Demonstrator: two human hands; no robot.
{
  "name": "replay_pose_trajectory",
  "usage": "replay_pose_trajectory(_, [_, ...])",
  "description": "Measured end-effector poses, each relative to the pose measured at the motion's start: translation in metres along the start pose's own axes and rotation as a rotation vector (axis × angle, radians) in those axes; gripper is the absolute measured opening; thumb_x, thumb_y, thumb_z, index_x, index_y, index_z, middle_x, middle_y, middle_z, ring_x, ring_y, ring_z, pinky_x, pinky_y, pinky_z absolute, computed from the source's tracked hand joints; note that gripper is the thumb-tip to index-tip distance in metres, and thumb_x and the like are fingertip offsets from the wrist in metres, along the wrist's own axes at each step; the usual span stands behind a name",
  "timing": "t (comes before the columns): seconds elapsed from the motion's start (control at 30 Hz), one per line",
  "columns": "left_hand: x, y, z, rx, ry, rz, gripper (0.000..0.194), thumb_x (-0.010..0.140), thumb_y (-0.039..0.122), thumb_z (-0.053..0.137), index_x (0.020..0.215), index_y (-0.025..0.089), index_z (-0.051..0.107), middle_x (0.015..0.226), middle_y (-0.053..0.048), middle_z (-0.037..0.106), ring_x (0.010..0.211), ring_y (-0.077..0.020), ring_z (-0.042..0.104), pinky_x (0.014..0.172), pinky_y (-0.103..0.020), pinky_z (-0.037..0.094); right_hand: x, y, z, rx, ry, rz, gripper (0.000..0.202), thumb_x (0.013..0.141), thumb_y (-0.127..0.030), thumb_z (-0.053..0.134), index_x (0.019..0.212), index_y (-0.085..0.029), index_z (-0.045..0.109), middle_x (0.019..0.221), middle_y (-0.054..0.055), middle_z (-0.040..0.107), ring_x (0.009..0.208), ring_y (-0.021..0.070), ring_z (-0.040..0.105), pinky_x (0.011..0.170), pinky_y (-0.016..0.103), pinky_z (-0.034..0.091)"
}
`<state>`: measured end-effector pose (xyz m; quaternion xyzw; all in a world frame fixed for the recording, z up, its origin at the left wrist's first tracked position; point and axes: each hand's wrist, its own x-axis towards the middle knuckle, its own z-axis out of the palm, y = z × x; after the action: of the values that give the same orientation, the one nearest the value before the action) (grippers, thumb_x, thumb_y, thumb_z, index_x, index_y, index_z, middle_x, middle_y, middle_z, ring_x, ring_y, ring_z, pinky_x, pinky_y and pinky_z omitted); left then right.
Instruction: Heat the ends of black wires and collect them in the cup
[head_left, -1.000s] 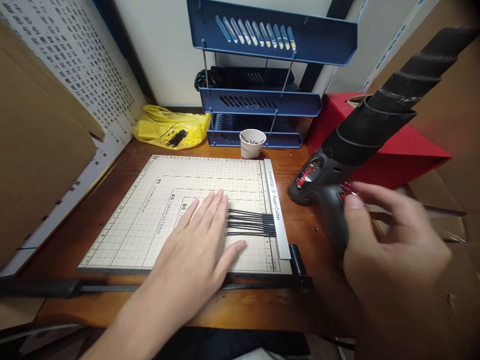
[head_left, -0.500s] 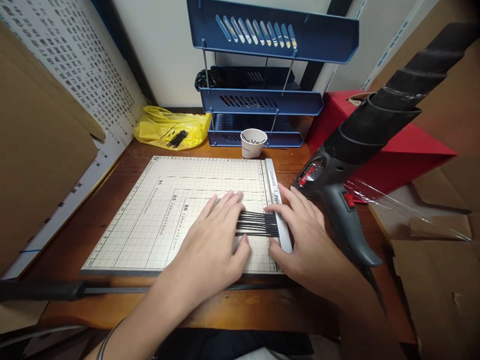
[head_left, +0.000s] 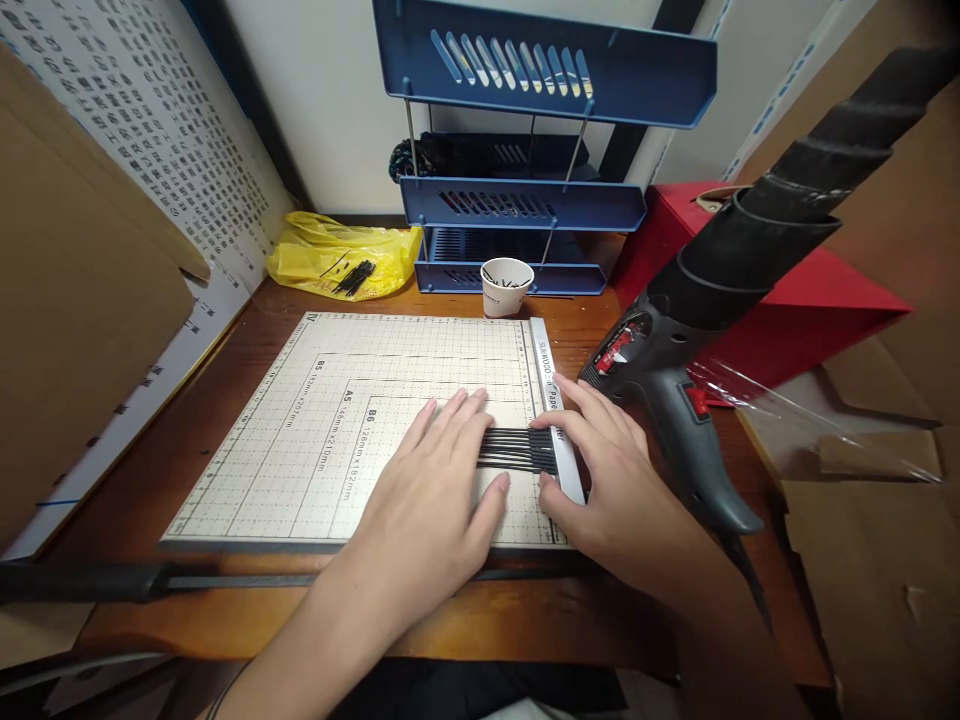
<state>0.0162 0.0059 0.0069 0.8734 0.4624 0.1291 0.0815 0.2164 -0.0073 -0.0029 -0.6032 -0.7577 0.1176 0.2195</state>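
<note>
A row of several thin black cords lies side by side on a white gridded paper cutter. Thicker black ends of the cords rest against the cutter's metal rail. My left hand lies flat, palm down, over the other end of the row, its thumb spread toward me; it hides that part of the cords. My right hand is bent over the rail. Its thumb and index finger close on the row from its near and far sides, by the thicker ends.
Behind the cutter stand a paper cup with black bits, a yellow plastic bag with black pieces, and a blue tray rack. A heat gun and red box are at right. The cutter's long handle runs along the front.
My left hand has slid slightly to the right and its thumb has moved along with it. The visible cords sit a little closer together. My right hand stays nearly in place.
</note>
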Motion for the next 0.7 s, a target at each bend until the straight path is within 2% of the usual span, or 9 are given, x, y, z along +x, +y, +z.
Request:
replay_pose_trajectory(0.13, [-0.007, 0.004, 0.005, 0.087, -0.019, 0.073, 0.058, 0.106, 0.038, 0.036, 0.156, 0.008, 0.034, 0.163, -0.011, 0.034, 0.154, -0.0236, 0.027, 0.127, -0.048, 0.024, -0.001, 0.001, 0.001, 0.009, 0.008, 0.008, 0.035, 0.08, -0.022, 0.054, 0.115, -0.025, 0.058, 0.156, 0.01, 0.042, 0.149, 0.0288, 0.033, 0.118, 0.063, 0.027])
replay_pose_trajectory(0.33, [-0.007, 0.005, 0.011, 0.115, -0.01, 0.097, 0.058, 0.107, 0.038, 0.033, 0.156, 0.007, 0.037, 0.164, -0.009, 0.033, 0.155, -0.0233, 0.024, 0.128, -0.044, 0.023, -0.001, 0.0, 0.001, -0.005, 0.002, 0.01, 0.035, 0.082, -0.025, 0.054, 0.117, -0.025, 0.057, 0.156, 0.01, 0.042, 0.149, 0.0284, 0.032, 0.118, 0.063, 0.026])
replay_pose_trajectory(0.57, [-0.006, 0.008, 0.015, 0.128, -0.009, 0.104, 0.06, 0.105, 0.035, 0.032, 0.154, 0.002, 0.038, 0.163, -0.015, 0.033, 0.153, -0.0275, 0.029, 0.125, -0.046, 0.031, 0.001, -0.004, 0.01, 0.032, 0.028, 0.069, 0.021, 0.099, -0.031, 0.039, 0.108, -0.024, 0.057, 0.152, 0.009, 0.047, 0.148, 0.0269, 0.032, 0.118, 0.061, 0.025])
replay_pose_trajectory(0.7, [-0.004, 0.013, 0.016, 0.135, 0.01, 0.088, 0.059, 0.104, 0.032, 0.031, 0.152, 0.0, 0.041, 0.161, -0.017, 0.034, 0.151, -0.03, 0.032, 0.122, -0.048, 0.035, 0.001, -0.004, 0.014, 0.07, 0.011, 0.137, 0.022, 0.1, -0.035, 0.039, 0.111, -0.024, 0.055, 0.161, 0.008, 0.033, 0.151, 0.0287, 0.026, 0.116, 0.062, 0.026])
